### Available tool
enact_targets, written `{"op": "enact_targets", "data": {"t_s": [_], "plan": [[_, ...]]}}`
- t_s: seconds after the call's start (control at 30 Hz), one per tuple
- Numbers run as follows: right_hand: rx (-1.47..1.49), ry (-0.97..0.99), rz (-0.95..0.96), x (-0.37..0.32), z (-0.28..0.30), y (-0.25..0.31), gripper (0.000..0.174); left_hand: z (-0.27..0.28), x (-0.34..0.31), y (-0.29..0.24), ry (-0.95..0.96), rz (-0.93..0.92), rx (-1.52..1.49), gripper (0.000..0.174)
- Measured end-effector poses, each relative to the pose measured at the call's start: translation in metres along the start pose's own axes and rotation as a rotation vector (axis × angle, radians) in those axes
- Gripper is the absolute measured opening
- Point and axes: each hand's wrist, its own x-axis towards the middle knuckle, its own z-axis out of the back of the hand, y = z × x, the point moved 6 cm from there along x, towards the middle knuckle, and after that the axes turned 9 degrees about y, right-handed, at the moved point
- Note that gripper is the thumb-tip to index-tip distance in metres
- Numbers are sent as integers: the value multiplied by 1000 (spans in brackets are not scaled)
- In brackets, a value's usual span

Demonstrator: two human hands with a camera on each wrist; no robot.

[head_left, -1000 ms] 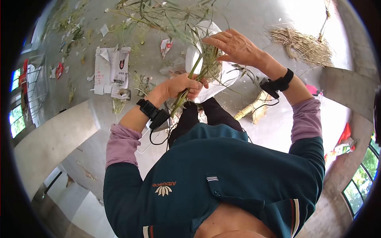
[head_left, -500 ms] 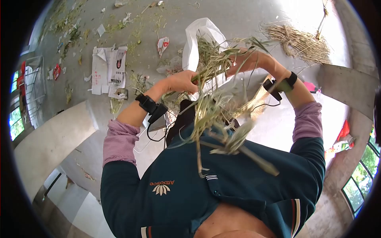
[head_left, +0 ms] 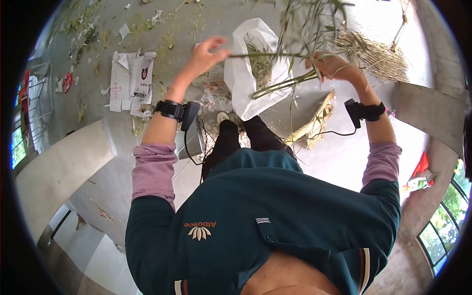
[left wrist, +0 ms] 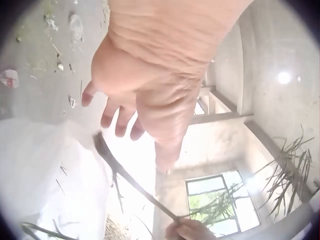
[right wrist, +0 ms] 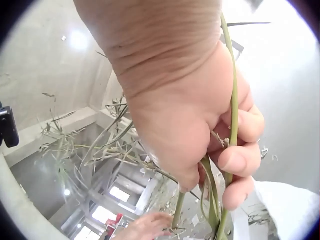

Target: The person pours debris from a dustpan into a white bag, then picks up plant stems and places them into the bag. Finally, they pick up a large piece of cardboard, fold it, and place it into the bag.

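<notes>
The right hand (head_left: 334, 66) grips several green plant stems (head_left: 287, 83), their leafy tops spreading above and beyond it in the head view. In the right wrist view its curled fingers (right wrist: 237, 162) press the stems (right wrist: 234, 100) against the palm. The left hand (head_left: 206, 56) is apart from the bunch, its fingers relaxed and holding nothing. Seen from the left wrist, the left hand (left wrist: 145, 95) has spread fingers, with a cut stem end (left wrist: 102, 145) just past them. Between and below the hands stands a white sack (head_left: 241, 93), its mouth showing plant matter (head_left: 260, 64).
A pile of dry stalks (head_left: 378, 56) lies at the upper right, and a straw bundle (head_left: 314, 123) is near the feet. Flattened cardboard (head_left: 120, 86) and plant scraps litter the floor at left. A wire rack (head_left: 42, 98) stands at far left.
The left hand has let go of the stems and moved up and left. The bunch has swung from in front of the shirt to the upper right, in the right hand.
</notes>
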Motion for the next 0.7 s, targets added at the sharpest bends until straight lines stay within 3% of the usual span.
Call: {"op": "enact_targets", "data": {"t_s": [0.03, 0.07, 0.13, 0.17, 0.23, 0.37, 0.43, 0.47, 0.5, 0.53, 0.57, 0.6, 0.63, 0.67, 0.7], "plan": [[0, 0, 0, -2, 6, -9, 29, 11, -5, 19, -163, 108, -147, 50], [11, -43, -1, -3, 17, -20, 29, 10, -10, 29, -162, 108, -146, 50], [24, -87, 1, -9, 29, -23, 30, -1, -27, 56, -96, 448, -111, 47], [67, -181, 41, -18, 41, -17, 33, -10, -31, 61, -94, 448, -108, 47], [131, -299, 95, -24, 57, -23, 33, -53, -39, 74, 104, 627, -154, 52], [192, -365, 2, -21, 80, -34, 33, -114, -33, 52, 48, 607, -80, 46], [161, -395, -1, -16, 69, -14, 28, -119, -31, 23, -201, 377, 687, 50], [133, -431, 0, -17, 68, -7, 28, -121, -30, 26, -204, 379, 684, 50], [-334, -362, 74, 4, 63, -10, 45, -126, -28, 39, -160, 398, 707, 48], [-959, -562, 261, 23, 55, -18, 53, -130, -26, 53, -114, 416, 731, 46], [-935, -725, 371, 28, 42, -21, 35, -130, -25, 69, -114, 416, 731, 46], [-903, -889, 481, 28, 34, -14, 24, -123, -28, 91, -204, 445, 522, 40], [-867, -863, 346, 28, 20, 2, 27, -114, -34, 106, -292, 470, 312, 34], [-826, -837, 214, 25, 8, 14, 33, -106, -38, 107, -291, 470, 315, 34], [-690, -819, 296, 63, 1, -17, 21, -97, -46, 108, -296, 523, -107, 29]]}}
